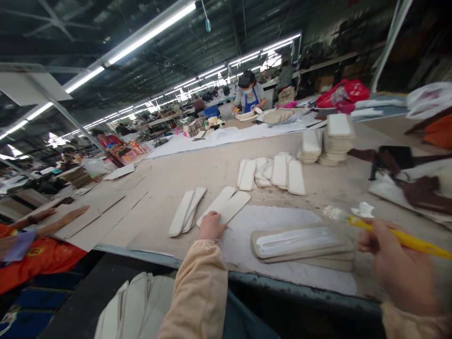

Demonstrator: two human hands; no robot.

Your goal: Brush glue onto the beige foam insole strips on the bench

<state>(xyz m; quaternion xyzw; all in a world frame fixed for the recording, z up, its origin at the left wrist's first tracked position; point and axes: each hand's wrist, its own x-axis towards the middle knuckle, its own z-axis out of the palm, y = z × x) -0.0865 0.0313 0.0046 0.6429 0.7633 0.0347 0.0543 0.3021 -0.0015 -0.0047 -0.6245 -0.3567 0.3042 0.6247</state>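
Observation:
My left hand (212,227) is closed at the near end of a long cream strip with rounded corners (235,206). A second cream strip (219,200) lies partly under it. My right hand (399,263), blurred, grips a slim yellow brush (411,241), its tip pointing left over the table. Between my hands, a stack of larger beige rounded pieces (307,256) lies on a pale sheet; wet white glue (296,241) streaks the top one. A white glue blob (363,209) sits beyond the brush tip.
Several cream strips (278,172) lie farther back, with taller stacks (339,134) behind. More strips (187,212) rest left of my left hand. Below the table edge are further pieces (136,306). A co-worker's arm (63,221) reaches in at left; another person (249,96) works opposite.

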